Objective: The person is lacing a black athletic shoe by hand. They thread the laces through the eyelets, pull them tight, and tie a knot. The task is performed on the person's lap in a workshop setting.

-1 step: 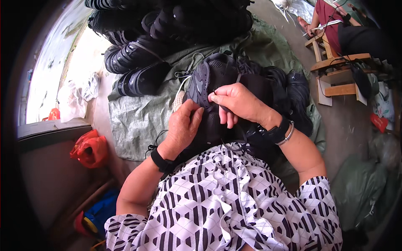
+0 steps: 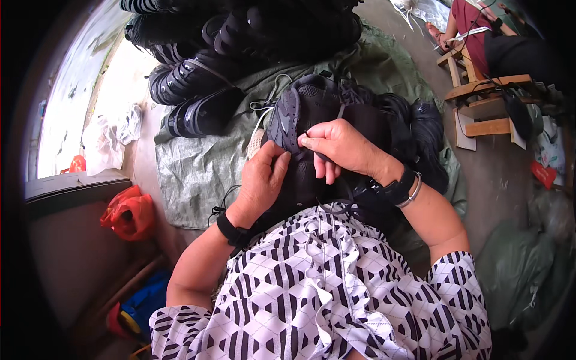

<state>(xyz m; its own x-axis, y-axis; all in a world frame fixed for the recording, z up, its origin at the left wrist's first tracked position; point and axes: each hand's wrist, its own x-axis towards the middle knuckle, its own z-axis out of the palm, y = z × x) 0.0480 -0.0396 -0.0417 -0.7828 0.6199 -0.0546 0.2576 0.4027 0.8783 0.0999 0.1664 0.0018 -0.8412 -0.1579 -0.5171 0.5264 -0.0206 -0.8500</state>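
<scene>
The black mesh athletic shoe (image 2: pixel 306 129) lies in the person's lap, toe pointing away, sole edge to the left; the left hand (image 2: pixel 264 180) is clasped round its near side, fingers curled against the upper, evidently to steady it; the right hand (image 2: pixel 339 147) sits on top of the shoe, thumb and forefinger pinched on a thin black lace (image 2: pixel 309 133), the other fingers loosely bent; this grip suits feeding the lace through the upper, in my judgement. Both wrists carry dark bands. Beyond the shoe, a green woven tarpaulin (image 2: pixel 198 168) covers the floor and bears a heap of black shoes (image 2: pixel 204 90), within reach; more dark shoes lie to the right (image 2: pixel 426 132). A low wooden stool (image 2: pixel 480 102) stands far right, where another person sits.
</scene>
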